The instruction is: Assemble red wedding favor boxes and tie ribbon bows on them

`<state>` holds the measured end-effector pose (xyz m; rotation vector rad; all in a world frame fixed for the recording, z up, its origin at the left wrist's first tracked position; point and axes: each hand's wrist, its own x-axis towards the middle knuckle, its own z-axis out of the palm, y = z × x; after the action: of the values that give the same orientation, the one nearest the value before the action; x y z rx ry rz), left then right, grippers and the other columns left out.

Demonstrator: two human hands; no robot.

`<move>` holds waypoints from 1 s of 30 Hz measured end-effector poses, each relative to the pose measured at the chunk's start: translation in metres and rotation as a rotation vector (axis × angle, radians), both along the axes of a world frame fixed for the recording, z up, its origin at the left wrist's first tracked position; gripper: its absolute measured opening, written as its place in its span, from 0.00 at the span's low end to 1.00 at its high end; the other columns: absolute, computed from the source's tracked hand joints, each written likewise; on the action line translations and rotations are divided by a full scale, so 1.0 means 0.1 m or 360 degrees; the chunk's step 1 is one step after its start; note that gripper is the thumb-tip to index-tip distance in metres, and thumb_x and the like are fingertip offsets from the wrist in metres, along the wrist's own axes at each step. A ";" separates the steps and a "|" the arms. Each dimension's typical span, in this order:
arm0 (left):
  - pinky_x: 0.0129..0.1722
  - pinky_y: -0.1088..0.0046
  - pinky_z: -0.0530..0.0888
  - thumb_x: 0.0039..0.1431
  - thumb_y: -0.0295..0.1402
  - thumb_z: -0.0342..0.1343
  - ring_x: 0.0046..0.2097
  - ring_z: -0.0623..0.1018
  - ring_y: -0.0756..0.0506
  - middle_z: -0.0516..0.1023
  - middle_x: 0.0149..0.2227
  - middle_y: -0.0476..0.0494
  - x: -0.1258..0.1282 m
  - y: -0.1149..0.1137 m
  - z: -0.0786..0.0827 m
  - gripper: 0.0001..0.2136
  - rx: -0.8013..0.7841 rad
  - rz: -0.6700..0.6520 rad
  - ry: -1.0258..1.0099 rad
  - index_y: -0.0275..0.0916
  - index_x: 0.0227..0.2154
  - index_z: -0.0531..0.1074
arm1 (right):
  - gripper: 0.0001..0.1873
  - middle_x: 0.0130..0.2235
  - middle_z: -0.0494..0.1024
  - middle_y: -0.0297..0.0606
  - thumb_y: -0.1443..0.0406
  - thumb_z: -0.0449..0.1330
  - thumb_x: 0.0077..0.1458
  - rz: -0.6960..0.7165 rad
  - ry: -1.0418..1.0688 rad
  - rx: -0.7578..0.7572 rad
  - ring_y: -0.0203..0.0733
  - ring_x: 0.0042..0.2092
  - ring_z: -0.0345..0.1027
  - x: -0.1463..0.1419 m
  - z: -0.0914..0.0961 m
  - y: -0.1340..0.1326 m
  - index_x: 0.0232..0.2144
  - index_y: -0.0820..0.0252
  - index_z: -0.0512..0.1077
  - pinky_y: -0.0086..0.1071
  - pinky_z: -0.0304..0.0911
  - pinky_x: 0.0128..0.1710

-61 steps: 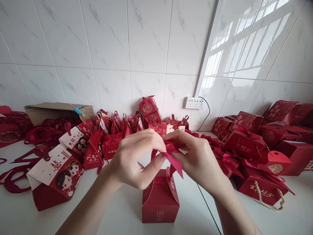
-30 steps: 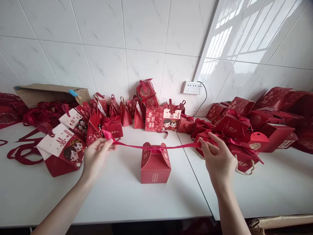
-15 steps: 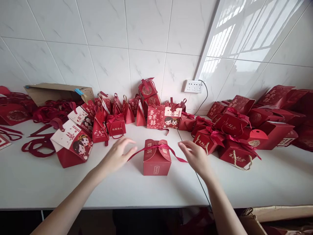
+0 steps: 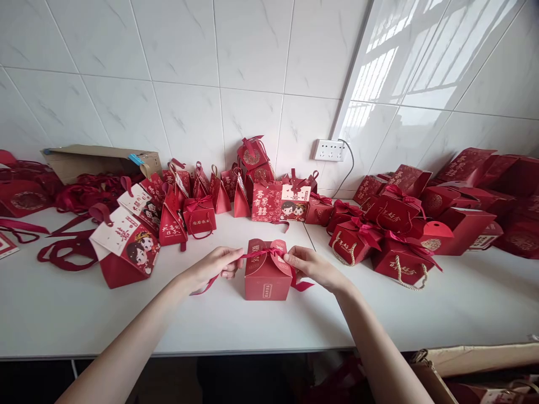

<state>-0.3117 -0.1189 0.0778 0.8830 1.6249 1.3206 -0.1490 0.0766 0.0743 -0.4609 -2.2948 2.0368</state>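
A red gift box (image 4: pixel 266 285) with gold lettering stands upright on the white table, its rounded top flaps folded over. A dark red ribbon (image 4: pixel 264 253) crosses the top and is knotted in the middle. My left hand (image 4: pixel 221 262) pinches one end of the ribbon just left of the box, and a loose tail hangs below the fingers. At the box's upper right edge, my right hand (image 4: pixel 309 266) is closed on the ribbon's other side, with its tail hanging behind the box.
Finished-looking bowed boxes (image 4: pixel 402 264) with rope handles cluster on the right. Printed red-and-white boxes (image 4: pixel 126 247) and coiled ribbon (image 4: pixel 67 252) lie left, before a cardboard box (image 4: pixel 103 157). A power strip (image 4: pixel 329 150) hangs on the tiled wall; an open carton (image 4: pixel 475 359) is lower right.
Both hands have moved in toward the box and closed from open fingers onto the ribbon, one on each side. The box stays where it was.
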 end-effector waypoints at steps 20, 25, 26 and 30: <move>0.34 0.70 0.70 0.44 0.44 0.60 0.26 0.67 0.50 0.62 0.19 0.51 0.00 0.00 -0.11 0.20 0.0171 0.0183 -0.0187 0.38 0.13 0.58 | 0.29 0.16 0.50 0.21 0.44 0.64 0.42 -0.0015 0.0047 -0.0335 0.25 0.19 0.40 0.04 -0.13 0.07 0.20 0.59 0.56 0.25 0.32 0.18; 0.36 0.68 0.71 0.47 0.41 0.57 0.27 0.69 0.48 0.65 0.18 0.49 -0.04 -0.03 -0.17 0.19 0.0189 0.0165 -0.0253 0.39 0.13 0.56 | 0.28 0.17 0.50 0.22 0.45 0.66 0.39 -0.0101 0.0080 -0.0288 0.25 0.19 0.39 0.10 -0.19 0.15 0.19 0.58 0.58 0.25 0.31 0.17; 0.36 0.68 0.71 0.47 0.41 0.56 0.28 0.69 0.47 0.64 0.18 0.49 -0.04 -0.04 -0.18 0.18 0.0187 0.0176 -0.0242 0.39 0.13 0.56 | 0.28 0.17 0.49 0.22 0.45 0.66 0.40 -0.0121 0.0068 -0.0277 0.26 0.19 0.39 0.12 -0.20 0.16 0.19 0.58 0.58 0.25 0.30 0.17; 0.37 0.67 0.70 0.48 0.40 0.55 0.26 0.66 0.48 0.61 0.18 0.51 -0.05 -0.07 -0.18 0.18 0.0091 0.0109 -0.0183 0.40 0.13 0.53 | 0.29 0.18 0.48 0.22 0.46 0.67 0.39 -0.0116 0.0073 -0.0227 0.25 0.20 0.37 0.20 -0.19 0.23 0.17 0.59 0.56 0.26 0.32 0.19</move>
<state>-0.3171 -0.1255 0.0597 0.7766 1.5468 1.4450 -0.1292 0.0998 0.0557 -0.4911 -2.0847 2.1612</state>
